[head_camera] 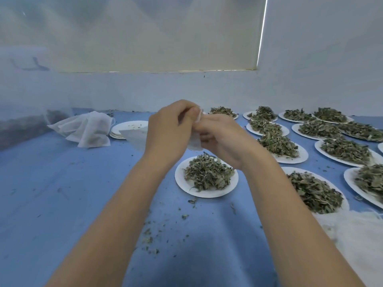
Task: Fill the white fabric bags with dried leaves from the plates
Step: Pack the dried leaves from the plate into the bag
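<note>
Here both hands pinch one white fabric bag [195,142] at its top edge, left hand [169,129] and right hand [222,137] close together, fingers curled on the cloth. The bag hangs above the nearest plate of dried leaves [207,175] on the blue table [62,193]. Thin, limp, very light by the look; best taken at the mouth hem, one side per hand, to spread it. Filled bags [87,129] lie far left beside emptied plates [126,129].

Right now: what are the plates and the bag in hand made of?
Plates: likely paper, matte white, thin rims. Bag, pinched by left hand and right hand: thin white fabric, probably non-woven, soft and creased.
</note>
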`<state>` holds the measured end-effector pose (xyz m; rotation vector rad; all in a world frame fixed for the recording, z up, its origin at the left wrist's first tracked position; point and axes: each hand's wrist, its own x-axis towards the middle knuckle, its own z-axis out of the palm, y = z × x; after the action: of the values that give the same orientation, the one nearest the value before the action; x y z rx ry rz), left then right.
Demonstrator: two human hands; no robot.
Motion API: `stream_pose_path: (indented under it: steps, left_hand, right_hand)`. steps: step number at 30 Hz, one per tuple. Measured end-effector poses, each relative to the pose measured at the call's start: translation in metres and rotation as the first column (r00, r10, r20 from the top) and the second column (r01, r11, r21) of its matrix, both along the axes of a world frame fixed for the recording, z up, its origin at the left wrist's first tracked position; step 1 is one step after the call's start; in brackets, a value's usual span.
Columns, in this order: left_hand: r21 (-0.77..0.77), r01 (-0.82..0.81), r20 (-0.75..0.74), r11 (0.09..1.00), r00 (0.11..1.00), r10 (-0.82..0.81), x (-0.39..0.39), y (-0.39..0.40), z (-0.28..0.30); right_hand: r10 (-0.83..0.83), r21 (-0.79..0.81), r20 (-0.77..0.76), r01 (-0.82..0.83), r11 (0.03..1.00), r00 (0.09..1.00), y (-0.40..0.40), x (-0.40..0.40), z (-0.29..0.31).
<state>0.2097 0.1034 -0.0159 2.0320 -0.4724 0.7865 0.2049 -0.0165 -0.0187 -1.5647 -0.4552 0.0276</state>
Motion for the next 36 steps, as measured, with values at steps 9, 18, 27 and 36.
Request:
stream_pose_path:
  steps: [9, 18, 27, 36]
  left_hand:
    - [0.241, -0.007, -0.010, 0.970, 1.000, 0.010, 0.016, 0.001, 0.004]
    - [0.391, -0.095, 0.180, 0.915, 0.983, 0.025, 0.019, -0.003, -0.012]
    - [0.484, 0.078, 0.028, 0.872, 0.994, -0.105, 0.019, -0.007, -0.024]
    - [0.625, -0.003, 0.152, 0.780, 0.981, -0.118, 0.023, -0.011, -0.033]
  right_hand:
    - [-0.026, -0.180, -0.047, 0.017, 0.984, 0.999, -0.001, 0.018, -0.010]
    - [-0.107, -0.242, -0.108, 0.078, 0.967, 0.988, -0.009, 0.021, -0.003]
    - [0.054, 0.121, -0.221, -0.027, 0.992, 0.974, -0.009, 0.028, -0.009]
    - [0.360, 0.364, -0.228, -0.264, 0.893, 0.905, -0.030, 0.020, -0.003]
